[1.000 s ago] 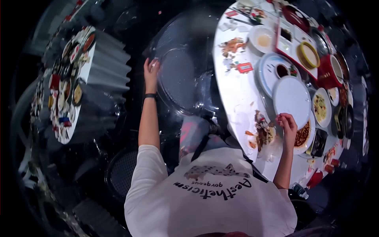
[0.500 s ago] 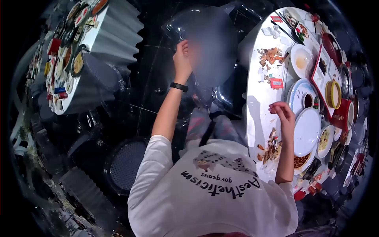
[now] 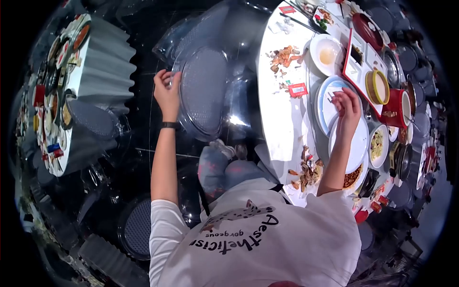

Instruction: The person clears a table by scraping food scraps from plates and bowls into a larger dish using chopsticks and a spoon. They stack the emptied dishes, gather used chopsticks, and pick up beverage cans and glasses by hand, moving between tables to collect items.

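My left hand (image 3: 167,95), with a dark band on the wrist, is held out at the side edge of a clear plastic chair with a grey oval panel (image 3: 205,91). Its fingers are loosely curled and the thumb stands apart, overlapping the chair's rim in this view. Over the dishes on the right-hand table (image 3: 272,110) hovers my right hand (image 3: 348,112), fingers bent and a little apart, with nothing visible in them. Beneath it are a blue-rimmed plate (image 3: 326,112) and a plain white plate (image 3: 351,150), which the hand and forearm partly cover.
Food scraps (image 3: 285,57), a red packet (image 3: 297,90) and a white bowl (image 3: 327,55) lie farther along the right table. A red-edged tray (image 3: 351,71) holds a yellow bowl (image 3: 377,87). Another laid table with a pleated cloth (image 3: 105,71) stands left. A mesh-patterned chair (image 3: 138,229) is at lower left.
The view has shifted, so tables and chair appear farther left. The chair, blurred before, shows clearly. My right hand has come farther over the plates; my left stays beside the chair.
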The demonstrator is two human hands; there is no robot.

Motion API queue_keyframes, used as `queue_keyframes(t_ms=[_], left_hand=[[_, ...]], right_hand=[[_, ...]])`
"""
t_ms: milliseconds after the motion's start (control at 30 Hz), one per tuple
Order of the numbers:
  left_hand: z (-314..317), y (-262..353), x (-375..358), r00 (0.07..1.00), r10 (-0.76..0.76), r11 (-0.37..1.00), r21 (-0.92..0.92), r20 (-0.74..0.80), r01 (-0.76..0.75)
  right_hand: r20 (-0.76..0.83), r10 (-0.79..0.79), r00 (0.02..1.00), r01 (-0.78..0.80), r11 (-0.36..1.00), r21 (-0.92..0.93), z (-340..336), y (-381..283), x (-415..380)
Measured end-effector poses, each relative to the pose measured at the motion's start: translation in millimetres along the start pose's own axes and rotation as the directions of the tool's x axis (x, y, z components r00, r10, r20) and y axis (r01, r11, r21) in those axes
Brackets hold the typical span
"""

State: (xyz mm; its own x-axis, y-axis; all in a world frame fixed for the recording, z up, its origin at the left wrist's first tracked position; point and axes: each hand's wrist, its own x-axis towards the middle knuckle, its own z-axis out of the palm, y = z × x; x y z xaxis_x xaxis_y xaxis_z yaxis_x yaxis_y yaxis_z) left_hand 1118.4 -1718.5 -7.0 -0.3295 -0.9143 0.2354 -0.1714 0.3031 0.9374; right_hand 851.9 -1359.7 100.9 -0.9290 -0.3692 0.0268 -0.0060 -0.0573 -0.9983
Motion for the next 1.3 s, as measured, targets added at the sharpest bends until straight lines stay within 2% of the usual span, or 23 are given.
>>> queue_keyframes(t_ms=[67,133,167,200,267,300,367,400,467,533,600,700,767,900,1033,1133,1233,1300], left_hand=[[0.3,-2.9,2.6,1.0,0.006,1.0,-0.022,-0.022,-0.007],[-0.4,-16.9,5.0,0.997,-0.047,0.997,-0.056,-0.069,0.043],[-1.1,-20.5,4.5,0.997,-0.024,1.0,0.003,-0.076,0.024],[-2.4,-25.4,3.5,0.996,-0.019,0.998,0.053,-0.081,0.024],[-3.5,-24.6,1.8,0.998,-0.032,0.999,0.021,-0.044,0.033],[-5.6,-20.4,2.7,0.999,-0.052,0.997,-0.056,0.007,0.052],[-20.8,1.7,19.0,0.981,-0.082,0.926,-0.352,0.175,0.139],[-37.2,19.9,37.5,0.963,-0.059,0.824,-0.531,0.264,0.196],[-90.0,69.6,89.6,0.929,0.095,0.486,-0.831,0.358,0.271],[-167.7,121.5,152.6,0.923,0.297,0.088,-0.969,0.246,0.23],[-235.5,154.3,211.0,0.904,0.424,-0.136,-0.982,0.06,0.128],[-303.6,164.2,276.2,0.808,0.579,-0.106,-0.973,0.108,0.206],[-319.8,157.6,312.7,0.812,0.57,-0.084,-0.975,0.121,0.205],[-327.9,132.2,392.6,0.844,0.536,-0.191,-0.974,0.001,0.122],[-364.8,91.2,489.5,0.798,0.598,-0.224,-0.971,-0.072,0.08],[-379.3,71.6,584.8,0.753,0.657,-0.179,-0.979,-0.048,0.094],[-376.5,56.3,692.9,0.689,0.724,-0.123,-0.978,0.027,0.167],[-371.9,40.3,765.6,0.656,0.751,-0.097,-0.971,0.073,0.218]], right_hand=[[0.002,-0.041,0.999,0.041,0.999,0.008,3.0,13.8,-1.3],[0.049,0.06,0.997,-0.063,0.997,0.049,28.4,26.5,-15.0],[0.08,0.101,0.992,-0.107,0.992,0.073,43.3,35.0,-23.0],[0.126,0.119,0.985,-0.131,0.987,0.095,61.9,44.2,-27.8],[0.218,0.15,0.964,-0.181,0.975,0.132,102.5,60.7,-37.0],[0.235,0.152,0.96,-0.188,0.972,0.138,123.7,62.1,-37.7],[0.159,0.121,0.98,-0.14,0.983,0.118,168.1,58.1,-34.5],[0.094,0.096,0.991,-0.106,0.989,0.107,190.1,52.1,-31.1],[-0.057,0.048,0.997,-0.043,0.995,0.086,235.4,34.3,-25.9],[-0.179,0.012,0.984,0.002,0.997,0.078,281.8,16.7,-20.9],[-0.216,0.007,0.976,0.01,0.997,0.08,330.1,8.1,-17.1],[-0.169,-0.004,0.986,0.016,0.997,0.071,396.8,1.4,-4.5],[-0.116,-0.038,0.993,0.043,0.998,0.041,436.3,-1.9,5.7],[-0.133,-0.057,0.989,0.058,0.998,0.003,526.9,-5.5,28.8],[-0.134,-0.042,0.99,0.035,0.998,-0.054,613.1,17.1,78.8],[-0.105,-0.099,0.99,0.085,0.988,-0.127,665.5,36.6,151.9],[-0.22,-0.124,0.968,0.088,0.982,-0.168,705.0,47.4,229.2],[-0.244,-0.066,0.967,0.035,0.991,-0.132,731.4,50.1,280.4]])
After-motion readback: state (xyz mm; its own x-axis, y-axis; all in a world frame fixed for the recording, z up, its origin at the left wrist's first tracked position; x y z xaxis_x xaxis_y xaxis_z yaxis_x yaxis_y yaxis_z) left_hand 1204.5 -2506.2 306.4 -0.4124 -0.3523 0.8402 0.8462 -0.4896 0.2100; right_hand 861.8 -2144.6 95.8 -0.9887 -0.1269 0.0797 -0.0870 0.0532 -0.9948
